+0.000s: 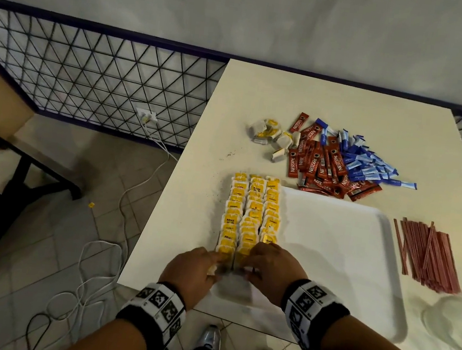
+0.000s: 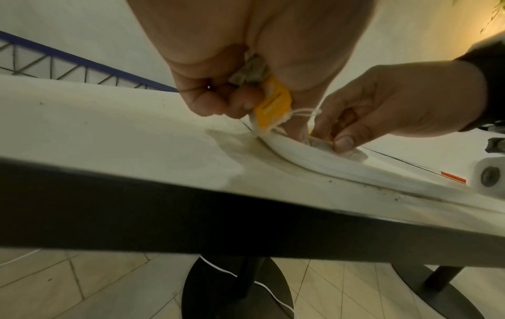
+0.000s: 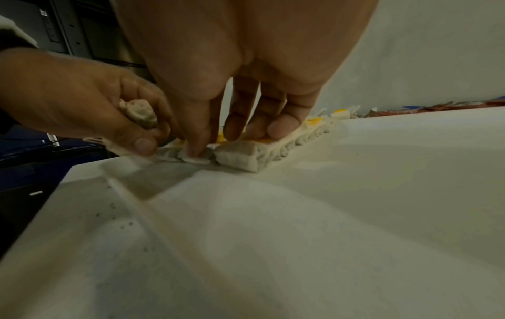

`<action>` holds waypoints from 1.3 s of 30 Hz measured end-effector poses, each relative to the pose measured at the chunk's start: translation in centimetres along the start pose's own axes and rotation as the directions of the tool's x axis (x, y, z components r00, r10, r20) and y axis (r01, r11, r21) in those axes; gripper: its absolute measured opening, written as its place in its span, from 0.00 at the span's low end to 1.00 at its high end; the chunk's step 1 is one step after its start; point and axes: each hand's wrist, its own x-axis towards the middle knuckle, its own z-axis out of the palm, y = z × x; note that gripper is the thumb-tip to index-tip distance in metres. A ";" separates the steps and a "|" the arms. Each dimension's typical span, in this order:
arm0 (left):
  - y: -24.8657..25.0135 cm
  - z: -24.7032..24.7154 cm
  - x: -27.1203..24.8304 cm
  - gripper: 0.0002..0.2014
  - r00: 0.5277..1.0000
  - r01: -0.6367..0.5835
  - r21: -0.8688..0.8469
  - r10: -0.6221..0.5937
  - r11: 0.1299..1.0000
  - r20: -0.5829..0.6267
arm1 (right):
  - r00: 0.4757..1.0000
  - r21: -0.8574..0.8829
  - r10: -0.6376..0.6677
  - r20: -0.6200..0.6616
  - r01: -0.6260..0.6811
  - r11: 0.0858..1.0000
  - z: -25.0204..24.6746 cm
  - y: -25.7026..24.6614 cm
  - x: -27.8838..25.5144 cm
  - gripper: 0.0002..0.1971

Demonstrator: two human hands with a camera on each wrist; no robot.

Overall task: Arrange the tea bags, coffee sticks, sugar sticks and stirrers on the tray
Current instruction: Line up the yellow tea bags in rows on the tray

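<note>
- Nearest, at six o'clock, the left hand clutches spare yellow-tagged paper tea bags, ready to feed the rows.
- Right hand, fingers extended, presses a bag flat onto the white plastic tray.
- Farther, at twelve: red coffee sticks and blue sugar sticks wait on the cream table; beyond, a wire fence.

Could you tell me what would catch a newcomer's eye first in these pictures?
Three neat rows of yellow-tagged tea bags fill the white plastic tray's left side, where both hands work. Beyond the tray lies a jumbled heap of red coffee sticks and blue sugar sticks.
</note>
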 end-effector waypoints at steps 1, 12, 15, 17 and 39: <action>0.1 0.0 0.1 0.20 1.000 -0.003 0.022 0.003 1.000 0.002 | 1.000 -0.009 -0.001 0.007 0.001 1.000 0.0 0.0 0.1 0.09; 0.3 -1.0 1.5 0.21 0.991 0.037 -0.170 -0.057 0.985 -0.119 | 0.935 0.201 0.311 -0.170 -0.276 0.940 -2.5 1.4 0.3 0.14; 0.3 -1.7 3.0 0.23 0.979 0.134 -0.214 -0.163 0.968 -0.126 | 0.847 0.175 0.531 -0.029 -0.518 0.837 -3.0 3.4 1.0 0.21; 0.4 -1.9 3.9 0.25 0.976 0.177 -0.201 -0.198 0.964 -0.090 | 0.828 0.135 0.558 0.048 -0.559 0.818 -2.9 4.0 1.5 0.21; 2.4 -4.4 3.8 0.11 0.940 0.139 -0.579 -0.291 0.803 -0.178 | 0.875 0.205 0.479 -0.070 -0.457 0.865 -3.9 3.9 0.8 0.18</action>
